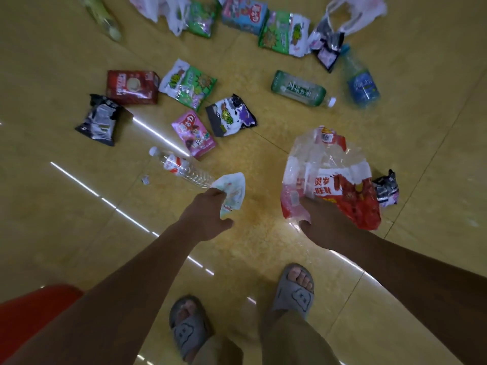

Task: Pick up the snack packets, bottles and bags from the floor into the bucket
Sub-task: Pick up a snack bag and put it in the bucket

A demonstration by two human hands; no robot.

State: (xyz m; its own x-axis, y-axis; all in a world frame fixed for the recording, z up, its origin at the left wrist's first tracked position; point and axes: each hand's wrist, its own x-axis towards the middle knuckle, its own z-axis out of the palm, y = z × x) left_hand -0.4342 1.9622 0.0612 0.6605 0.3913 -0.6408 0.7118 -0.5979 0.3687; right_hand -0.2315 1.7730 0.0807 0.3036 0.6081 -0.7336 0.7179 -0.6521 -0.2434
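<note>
Bare floor [263,154] lies open between the clear bottle [181,165] and red-and-clear bag [332,177].

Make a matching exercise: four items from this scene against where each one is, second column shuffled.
1 white wrapper
2 clear-and-red bag
3 green bottle
4 red box

A held by the right hand
B on the floor beside the blue bottle
C held by the left hand
D on the floor beside a green-and-white packet

Pairs: 1-C, 2-A, 3-B, 4-D
</note>
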